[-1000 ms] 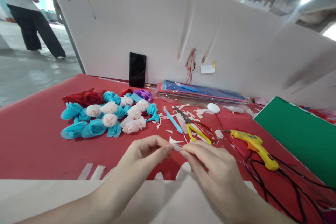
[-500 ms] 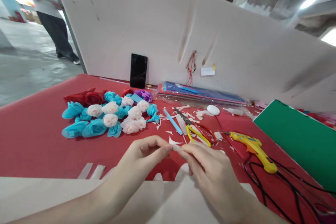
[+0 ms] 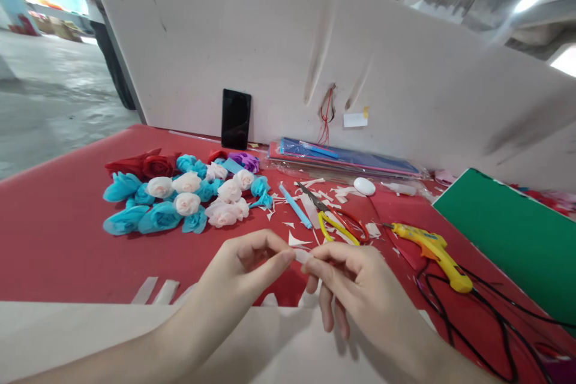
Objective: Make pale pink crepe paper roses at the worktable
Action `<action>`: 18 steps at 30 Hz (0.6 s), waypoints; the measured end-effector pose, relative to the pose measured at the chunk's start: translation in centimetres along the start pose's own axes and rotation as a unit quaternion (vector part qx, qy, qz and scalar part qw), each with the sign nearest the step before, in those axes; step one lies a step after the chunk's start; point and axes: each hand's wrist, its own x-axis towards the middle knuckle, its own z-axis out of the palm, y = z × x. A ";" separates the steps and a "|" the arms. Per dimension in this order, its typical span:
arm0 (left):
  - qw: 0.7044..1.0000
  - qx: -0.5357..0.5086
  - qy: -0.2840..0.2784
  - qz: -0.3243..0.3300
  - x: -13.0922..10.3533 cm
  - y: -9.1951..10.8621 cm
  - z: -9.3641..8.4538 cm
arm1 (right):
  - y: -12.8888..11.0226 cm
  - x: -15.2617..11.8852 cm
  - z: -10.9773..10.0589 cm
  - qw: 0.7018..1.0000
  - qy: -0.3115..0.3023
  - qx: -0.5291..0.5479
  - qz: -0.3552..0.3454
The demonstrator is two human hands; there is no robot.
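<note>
Pale little strip (image 3: 302,256) was pinched at both ends, held up in the middle over the red table (image 3: 67,246), just above the near white sheet (image 3: 49,330). Left hand (image 3: 249,273) had one end between thumb and index finger, and the right hand (image 3: 366,288) pinched the other, its lower fingers hanging loose.

Pretty crowded spot, tbh. Right beyond the fingertips were white scraps (image 3: 297,239), scissors (image 3: 320,206) with red and yellow handles, and a light blue pen (image 3: 295,206). Off to the right, a yellow glue gun (image 3: 438,255) lay with its black cord (image 3: 504,330) looped near the right forearm, with a green board (image 3: 508,240) past it. Blue, pale pink, red and purple flowers (image 3: 186,204) were bunched on the left, and a black phone (image 3: 236,119) leaned on the white panel (image 3: 193,42) behind, near some plastic-wrapped sheets (image 3: 351,157).
</note>
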 end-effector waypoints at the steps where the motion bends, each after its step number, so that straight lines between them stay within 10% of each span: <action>1: 1.000 0.005 0.001 0.000 0.0 0.0 0.0 | -0.1 0.1 -0.1 0.999 -0.022 0.041 0.019; 10: 0.999 0.010 -0.014 0.040 -0.1 0.2 0.0 | -0.1 0.2 0.0 0.961 -0.117 0.236 0.078; 18: 0.999 -0.011 -0.013 0.041 -0.4 -0.1 0.1 | 1.2 -0.5 0.8 0.994 0.047 -0.026 -0.096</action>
